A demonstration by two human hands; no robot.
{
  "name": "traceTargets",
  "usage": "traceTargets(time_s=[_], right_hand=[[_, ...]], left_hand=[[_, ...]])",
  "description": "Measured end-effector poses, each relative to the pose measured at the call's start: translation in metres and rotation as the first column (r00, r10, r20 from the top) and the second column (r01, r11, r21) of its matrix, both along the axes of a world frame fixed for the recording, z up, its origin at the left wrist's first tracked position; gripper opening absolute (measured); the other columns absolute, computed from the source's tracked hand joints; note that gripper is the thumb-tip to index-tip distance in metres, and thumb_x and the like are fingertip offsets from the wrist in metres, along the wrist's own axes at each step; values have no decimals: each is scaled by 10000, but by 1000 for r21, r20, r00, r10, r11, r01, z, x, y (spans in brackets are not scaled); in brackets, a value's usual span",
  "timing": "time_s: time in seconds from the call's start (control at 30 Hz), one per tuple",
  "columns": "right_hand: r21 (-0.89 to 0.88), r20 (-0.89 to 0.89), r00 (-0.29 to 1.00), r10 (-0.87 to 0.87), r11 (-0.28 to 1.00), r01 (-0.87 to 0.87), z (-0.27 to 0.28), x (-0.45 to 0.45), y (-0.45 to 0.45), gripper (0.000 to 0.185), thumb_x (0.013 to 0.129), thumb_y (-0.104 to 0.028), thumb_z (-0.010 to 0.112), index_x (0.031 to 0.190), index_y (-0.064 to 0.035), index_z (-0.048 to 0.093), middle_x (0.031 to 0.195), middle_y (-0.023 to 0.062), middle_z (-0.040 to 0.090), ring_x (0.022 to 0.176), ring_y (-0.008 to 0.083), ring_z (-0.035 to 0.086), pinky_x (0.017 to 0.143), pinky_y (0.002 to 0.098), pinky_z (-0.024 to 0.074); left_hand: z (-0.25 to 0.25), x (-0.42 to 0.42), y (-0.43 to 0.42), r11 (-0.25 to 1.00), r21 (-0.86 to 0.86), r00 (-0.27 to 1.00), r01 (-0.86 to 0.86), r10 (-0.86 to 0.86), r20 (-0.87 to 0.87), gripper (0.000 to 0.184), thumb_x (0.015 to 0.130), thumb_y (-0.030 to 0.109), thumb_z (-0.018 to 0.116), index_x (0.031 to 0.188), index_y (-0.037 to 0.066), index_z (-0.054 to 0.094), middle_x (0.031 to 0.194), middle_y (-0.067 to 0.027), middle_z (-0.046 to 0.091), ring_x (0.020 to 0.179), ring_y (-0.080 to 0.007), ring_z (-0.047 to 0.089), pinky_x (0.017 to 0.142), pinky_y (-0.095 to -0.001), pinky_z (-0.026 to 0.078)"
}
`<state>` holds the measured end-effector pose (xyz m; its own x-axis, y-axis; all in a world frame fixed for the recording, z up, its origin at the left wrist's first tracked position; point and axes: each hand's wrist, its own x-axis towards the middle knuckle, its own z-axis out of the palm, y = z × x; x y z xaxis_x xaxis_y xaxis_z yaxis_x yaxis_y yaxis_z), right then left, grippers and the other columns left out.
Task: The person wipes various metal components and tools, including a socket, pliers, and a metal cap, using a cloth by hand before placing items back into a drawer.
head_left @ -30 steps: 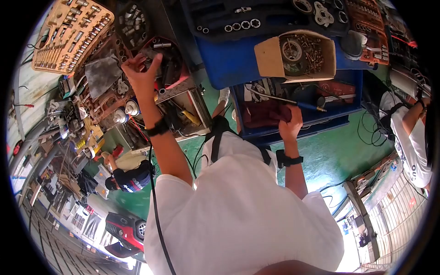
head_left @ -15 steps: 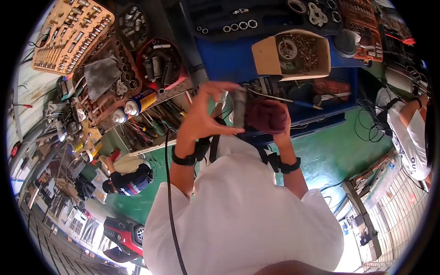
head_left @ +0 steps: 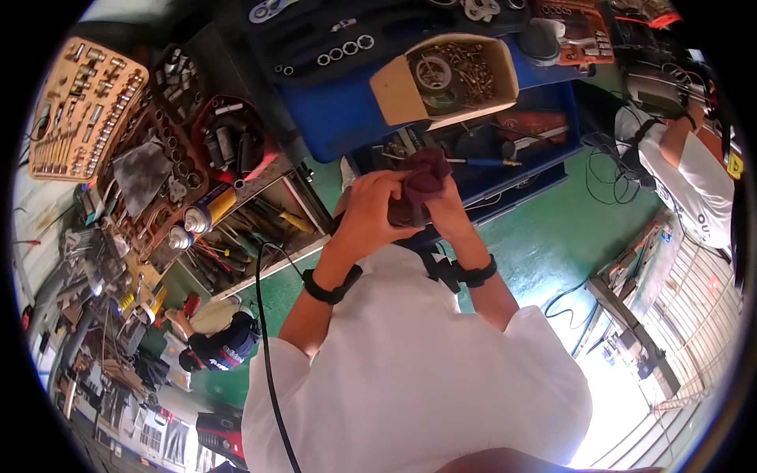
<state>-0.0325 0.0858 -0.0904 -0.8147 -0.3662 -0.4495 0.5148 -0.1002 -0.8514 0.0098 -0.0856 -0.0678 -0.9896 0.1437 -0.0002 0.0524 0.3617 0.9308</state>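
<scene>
Close together in front of my chest, both hands are closed. My right hand [head_left: 449, 211] grips a bunched maroon rag [head_left: 426, 176], part of which sticks up above the fingers. Fingers bent, my left hand [head_left: 369, 211] wraps round a dark grey piece [head_left: 409, 214] that lies against the rag. Most of that piece is hidden by the fingers and the cloth, so I cannot tell its exact kind. Just beyond the hands is an open blue tool drawer [head_left: 544, 162] with tools inside.
A cardboard box [head_left: 390, 91] of small hardware sits on the blue cabinet [head_left: 315, 118]. Left are a red bowl [head_left: 264, 154] of sockets, spray cans [head_left: 209, 209] and a tan socket case [head_left: 51, 118]. One person [head_left: 225, 343] crouches at left; another [head_left: 678, 165] is at right.
My left hand has closed in with the grey piece, which the rag now partly covers. The rag has shifted left and up. The view has turned, so the bench appears further left.
</scene>
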Motion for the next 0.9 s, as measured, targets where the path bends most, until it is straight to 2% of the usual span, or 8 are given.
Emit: traceTargets(time_s=[0.17,0.33,0.4,0.43,0.5,0.63,0.73,0.9], right_hand=[[-28,-2,1000,25,999,-25,13,-8,1,460,823,-12,653,1249,-47,482,1186,42,552,1088,119,522,936,278,443],[-257,61,996,-64,963,78,3,3,11,441,865,26,597,1282,-37,467,1235,54,537,1124,131,519,985,298,423],[-288,80,993,-88,951,108,4,3,11,539,852,-79,693,1326,-49,438,1265,66,531,1151,150,522,1007,314,423],[-357,149,983,-106,921,153,3,6,12,616,829,-145,736,1347,-59,414,1283,65,521,1166,160,521,1014,327,427],[-609,217,974,-58,772,182,-1,9,19,824,747,-298,834,1386,-87,357,1324,59,495,1206,185,514,1031,364,436],[-612,309,950,-51,753,240,-4,17,25,810,745,-283,831,1376,-92,360,1304,44,497,1198,168,509,1019,357,435],[-493,327,944,-35,846,202,2,11,24,736,748,-188,817,1343,-86,396,1269,41,510,1171,151,517,984,331,444],[146,-193,980,-50,986,79,12,9,22,487,792,1,703,1227,-35,487,1098,57,609,1043,143,587,909,286,473]], left_hand=[[-3,1,2,992,86,980,-97,80,180,807,479,174,932,1152,53,504,1105,-84,576,928,-223,487,825,-322,399],[3,-6,-3,974,206,988,-96,68,141,781,498,191,948,1043,58,405,1222,-111,588,942,-185,510,780,-291,402],[7,-9,-3,983,174,984,-51,19,180,781,505,158,951,981,84,337,1263,-141,581,1057,-192,531,857,-307,435],[-5,-6,4,919,373,985,-130,75,158,809,465,143,939,1127,64,481,1108,-78,562,939,-202,483,859,-313,431],[-14,-3,10,850,507,983,-146,67,172,789,476,138,939,1076,70,431,1172,-102,572,987,-201,496,883,-321,430],[-19,-2,14,797,592,980,-118,-2,197,774,505,133,934,996,85,338,1279,-143,568,1119,-216,506,957,-363,415],[-17,-2,9,919,393,981,-18,-60,186,778,517,145,921,1091,59,403,1301,-139,540,1117,-258,506,965,-384,408],[-8,-4,19,994,69,991,85,-92,102,726,594,136,906,1128,29,426,1179,-136,548,1076,-251,539,919,-343,455]])
